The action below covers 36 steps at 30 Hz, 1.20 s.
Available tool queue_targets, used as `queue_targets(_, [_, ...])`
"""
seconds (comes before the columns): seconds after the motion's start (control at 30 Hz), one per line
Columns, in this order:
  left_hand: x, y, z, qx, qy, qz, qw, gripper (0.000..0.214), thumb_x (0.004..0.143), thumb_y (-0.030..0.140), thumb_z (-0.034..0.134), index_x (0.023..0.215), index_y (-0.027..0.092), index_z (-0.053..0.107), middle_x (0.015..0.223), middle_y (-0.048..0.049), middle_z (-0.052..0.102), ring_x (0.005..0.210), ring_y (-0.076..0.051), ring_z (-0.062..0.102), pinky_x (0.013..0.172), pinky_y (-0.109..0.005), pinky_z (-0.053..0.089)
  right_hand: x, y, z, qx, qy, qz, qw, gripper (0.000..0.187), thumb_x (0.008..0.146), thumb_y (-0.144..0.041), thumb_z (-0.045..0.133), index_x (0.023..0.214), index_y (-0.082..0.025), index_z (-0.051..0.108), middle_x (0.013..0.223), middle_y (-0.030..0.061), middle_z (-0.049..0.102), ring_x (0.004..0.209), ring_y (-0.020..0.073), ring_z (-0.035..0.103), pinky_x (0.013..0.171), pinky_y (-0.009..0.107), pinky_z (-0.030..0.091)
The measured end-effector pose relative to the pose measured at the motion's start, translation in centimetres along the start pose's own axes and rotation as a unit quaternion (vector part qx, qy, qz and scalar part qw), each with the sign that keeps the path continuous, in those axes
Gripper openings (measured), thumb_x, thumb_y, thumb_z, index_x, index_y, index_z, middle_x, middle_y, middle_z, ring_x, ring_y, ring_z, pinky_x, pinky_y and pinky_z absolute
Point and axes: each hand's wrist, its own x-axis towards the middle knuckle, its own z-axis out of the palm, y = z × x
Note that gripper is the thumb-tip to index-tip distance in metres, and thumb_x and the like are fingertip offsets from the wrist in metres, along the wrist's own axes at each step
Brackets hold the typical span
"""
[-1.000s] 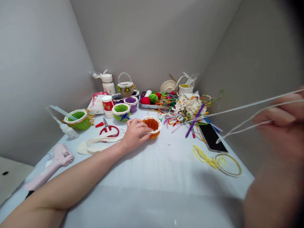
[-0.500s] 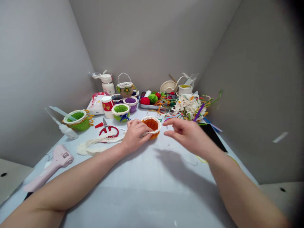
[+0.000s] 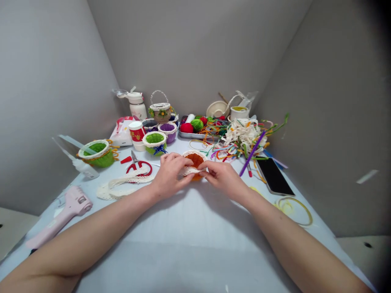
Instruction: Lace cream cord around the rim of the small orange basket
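A small orange woven basket (image 3: pixel 195 158) with a white lace rim stands in the middle of the table. My left hand (image 3: pixel 170 174) grips its left side, fingers closed on the lace trim (image 3: pixel 190 171). My right hand (image 3: pixel 222 176) pinches the same lace trim at the basket's front right. A long strip of white lace (image 3: pixel 122 185) trails off to the left of my left hand.
Red scissors (image 3: pixel 139 167), a pink glue gun (image 3: pixel 61 216), green baskets (image 3: pixel 97 153), a purple basket (image 3: pixel 168 131), a red-and-white cup (image 3: pixel 137 136), a tray of yarn balls (image 3: pixel 195 127), a pile of coloured cords (image 3: pixel 242 140), a phone (image 3: pixel 274 176) and a ring (image 3: pixel 293 208) lie about.
My right hand came down from the far right, where it held white string, and now pinches the lace at the basket. My left hand stayed on the basket.
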Motion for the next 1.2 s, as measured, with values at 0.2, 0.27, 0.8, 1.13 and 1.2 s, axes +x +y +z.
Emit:
queue_targets(0.2, [0.6,0.3,-1.1,-0.058,-0.039,-0.036,0.997,0.014,0.086,0.027,0.064,0.1,0.023,0.064,0.1,-0.0028,0.069,0.1,-0.023,0.055,0.09,-0.039,0.036,-0.1,-0.3,-0.1,-0.005,0.0,0.0,1.0,0.015,0.091,-0.022,0.055,0.096,-0.02,0.069,0.078,0.0007,0.069,0.059,0.0105,0.051,0.062,0.023,0.034])
queue_targets(0.27, [0.9,0.3,-1.5,-0.095,-0.057,-0.049,0.993,0.011,0.088,0.029,0.063,0.096,0.023,0.066,0.098,-0.0021,0.07,0.097,-0.022,0.056,0.088,-0.037,0.039,-0.1,-0.3,-0.2,-0.003,0.003,-0.005,1.0,0.015,0.091,-0.022,0.054,0.096,-0.02,0.068,0.078,0.0008,0.069,0.058,0.0106,0.051,0.062,0.023,0.034])
queue_targets(0.8, [1.1,-1.5,-1.3,-0.024,-0.102,0.063,0.993,0.025,0.098,0.03,0.047,0.1,0.022,0.071,0.083,-0.0047,0.059,0.084,-0.019,0.052,0.079,-0.034,0.039,-0.1,-0.4,0.0,-0.004,-0.003,0.004,1.0,0.013,0.09,-0.021,0.056,0.095,-0.02,0.068,0.078,0.0007,0.069,0.059,0.0107,0.051,0.061,0.022,0.033])
queue_targets(1.13, [0.7,-0.5,-1.0,0.023,-0.066,0.021,0.997,0.005,0.085,0.022,0.062,0.087,0.021,0.066,0.099,-0.0058,0.056,0.096,-0.022,0.049,0.084,-0.039,0.037,-0.2,-0.5,0.1,0.017,-0.002,0.009,1.0,0.013,0.089,-0.021,0.055,0.097,-0.02,0.066,0.085,0.0014,0.07,0.063,0.0114,0.054,0.063,0.022,0.037])
queue_targets(1.2, [0.6,-0.4,-0.9,0.027,-0.071,0.019,0.997,0.005,0.084,0.021,0.061,0.087,0.021,0.064,0.101,-0.0059,0.057,0.097,-0.023,0.048,0.085,-0.04,0.036,-0.3,-0.6,0.2,0.02,0.005,0.012,1.0,0.016,0.089,-0.022,0.056,0.103,-0.021,0.065,0.09,0.0018,0.07,0.065,0.0117,0.055,0.064,0.022,0.037])
